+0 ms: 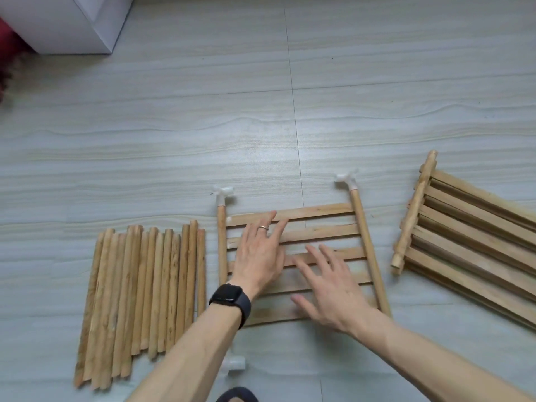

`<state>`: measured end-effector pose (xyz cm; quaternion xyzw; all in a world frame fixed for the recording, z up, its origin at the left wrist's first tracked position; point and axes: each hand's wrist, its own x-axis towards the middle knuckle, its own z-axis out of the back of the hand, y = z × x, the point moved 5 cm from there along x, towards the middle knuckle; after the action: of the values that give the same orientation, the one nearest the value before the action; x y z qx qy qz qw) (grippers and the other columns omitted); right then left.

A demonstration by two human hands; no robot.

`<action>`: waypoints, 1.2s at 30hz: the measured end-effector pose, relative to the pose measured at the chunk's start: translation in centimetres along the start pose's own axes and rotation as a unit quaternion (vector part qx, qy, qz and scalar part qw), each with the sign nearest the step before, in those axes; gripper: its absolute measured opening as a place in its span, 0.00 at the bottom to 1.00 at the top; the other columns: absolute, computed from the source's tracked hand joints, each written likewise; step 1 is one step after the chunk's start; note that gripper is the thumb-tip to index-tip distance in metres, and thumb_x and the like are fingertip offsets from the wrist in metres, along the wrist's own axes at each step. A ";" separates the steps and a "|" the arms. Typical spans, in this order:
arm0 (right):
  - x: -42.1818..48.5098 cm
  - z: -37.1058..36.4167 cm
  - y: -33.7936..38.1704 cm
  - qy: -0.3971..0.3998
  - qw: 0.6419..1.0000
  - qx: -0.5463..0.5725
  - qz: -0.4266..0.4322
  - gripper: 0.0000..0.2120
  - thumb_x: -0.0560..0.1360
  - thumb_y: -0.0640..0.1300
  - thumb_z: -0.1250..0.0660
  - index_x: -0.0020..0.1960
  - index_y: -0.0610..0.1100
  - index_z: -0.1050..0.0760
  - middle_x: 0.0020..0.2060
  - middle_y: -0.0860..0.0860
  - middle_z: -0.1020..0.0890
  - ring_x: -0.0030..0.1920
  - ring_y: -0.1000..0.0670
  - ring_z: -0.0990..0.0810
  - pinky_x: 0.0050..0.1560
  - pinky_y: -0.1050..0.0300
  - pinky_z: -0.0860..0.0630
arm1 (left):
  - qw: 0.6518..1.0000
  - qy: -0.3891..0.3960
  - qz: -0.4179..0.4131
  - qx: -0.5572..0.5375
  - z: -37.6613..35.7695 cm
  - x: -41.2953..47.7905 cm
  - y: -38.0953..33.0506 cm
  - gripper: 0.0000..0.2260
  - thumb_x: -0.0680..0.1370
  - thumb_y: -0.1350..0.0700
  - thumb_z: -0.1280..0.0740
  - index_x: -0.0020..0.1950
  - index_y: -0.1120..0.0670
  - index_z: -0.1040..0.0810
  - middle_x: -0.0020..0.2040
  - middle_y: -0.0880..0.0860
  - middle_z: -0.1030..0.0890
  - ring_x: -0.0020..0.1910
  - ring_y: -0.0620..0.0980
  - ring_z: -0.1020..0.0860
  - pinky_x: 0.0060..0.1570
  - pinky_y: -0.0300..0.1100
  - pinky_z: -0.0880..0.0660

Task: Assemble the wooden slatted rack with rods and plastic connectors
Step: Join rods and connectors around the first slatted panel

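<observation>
Pale wooden slatted rack panel [319,211], lying flat on the grey floor [174,140], appears light, stiff but loose-jointed, best lifted by its round side rods [367,248]; left hand [258,253] and right hand [333,291] rest spread over the slats, grip released.

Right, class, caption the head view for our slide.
Left hand and right hand spread over the slatted panel, loose rods beside it.

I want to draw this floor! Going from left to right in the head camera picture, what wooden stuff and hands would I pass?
Pile of loose rods → left hand → right hand → stack of slatted panels. Both hands are over the middle slatted panel, so I left it out of the order.
</observation>
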<state>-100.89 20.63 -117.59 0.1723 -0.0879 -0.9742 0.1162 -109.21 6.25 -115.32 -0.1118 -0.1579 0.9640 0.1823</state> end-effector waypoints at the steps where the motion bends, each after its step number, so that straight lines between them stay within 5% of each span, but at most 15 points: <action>1: -0.8 -1.3 1.3 0.032 0.999 -0.021 0.033 0.35 0.71 0.69 0.42 0.74 0.54 0.31 0.76 0.41 0.32 0.73 0.32 0.32 0.63 0.29 0.27 | 0.999 -0.033 0.019 -0.010 1.0 -1.8 1.7 0.27 0.78 0.56 0.33 0.77 0.51 0.33 0.77 0.55 0.33 0.74 0.58 0.33 0.72 0.58 0.34; 6: -1.2 -2.9 3.6 0.103 0.993 -0.058 0.028 0.35 0.75 0.70 0.53 0.80 0.59 0.40 0.81 0.42 0.42 0.77 0.29 0.43 0.61 0.19 0.34 | 0.971 -0.140 0.191 -0.037 6.2 -12.9 10.7 0.21 0.78 0.61 0.32 0.71 0.56 0.27 0.69 0.56 0.27 0.66 0.57 0.26 0.64 0.54 0.26; 10: 0.1 -2.6 4.3 0.140 0.989 -0.040 -0.023 0.33 0.81 0.69 0.57 0.78 0.63 0.70 0.79 0.47 0.70 0.79 0.33 0.66 0.73 0.25 0.48 | 0.927 -0.144 0.345 0.011 8.0 -22.9 15.8 0.16 0.78 0.58 0.32 0.66 0.58 0.25 0.62 0.59 0.24 0.58 0.60 0.25 0.57 0.55 0.26; 14: 0.5 -2.1 5.9 0.182 0.981 -0.019 -0.060 0.33 0.84 0.63 0.52 0.80 0.60 0.69 0.80 0.48 0.67 0.80 0.34 0.64 0.72 0.23 0.47 | 0.932 -0.013 0.360 0.050 6.1 -29.1 16.5 0.14 0.79 0.45 0.36 0.60 0.52 0.24 0.53 0.53 0.21 0.54 0.55 0.24 0.51 0.50 0.26; 19: 0.6 -2.2 5.8 0.213 0.974 0.018 -0.071 0.33 0.85 0.58 0.50 0.80 0.60 0.68 0.80 0.50 0.68 0.79 0.35 0.66 0.73 0.28 0.41 | 0.888 0.144 0.429 0.084 3.1 -31.1 15.6 0.17 0.81 0.46 0.41 0.69 0.49 0.31 0.65 0.53 0.26 0.65 0.54 0.30 0.59 0.48 0.29; 22: 0.9 -2.1 5.6 0.235 0.969 0.036 -0.075 0.33 0.85 0.55 0.49 0.79 0.62 0.70 0.80 0.51 0.69 0.79 0.36 0.68 0.74 0.29 0.42 | 0.845 0.177 0.504 0.032 1.9 -31.6 15.8 0.17 0.79 0.58 0.43 0.68 0.50 0.31 0.67 0.55 0.27 0.65 0.57 0.29 0.56 0.49 0.29; 25: 1.0 -2.2 5.5 0.243 0.966 0.036 -0.076 0.34 0.85 0.56 0.48 0.79 0.62 0.71 0.80 0.51 0.69 0.79 0.36 0.68 0.74 0.29 0.42 | 0.843 0.176 0.508 0.029 1.8 -31.3 16.4 0.16 0.79 0.63 0.46 0.63 0.50 0.28 0.63 0.55 0.23 0.61 0.56 0.24 0.54 0.49 0.25; 36: 2.3 -3.6 4.5 0.263 0.963 -0.007 -0.062 0.36 0.84 0.55 0.48 0.78 0.60 0.74 0.80 0.47 0.68 0.79 0.33 0.65 0.78 0.33 0.47 | 0.840 0.291 0.451 0.073 1.2 -28.6 15.6 0.15 0.80 0.58 0.40 0.65 0.51 0.26 0.64 0.54 0.23 0.62 0.56 0.24 0.56 0.48 0.25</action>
<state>-100.83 15.23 -120.68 0.4270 -0.0361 -0.9004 0.0756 -88.50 -18.89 -115.03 -0.4328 0.0415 0.8713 -0.2275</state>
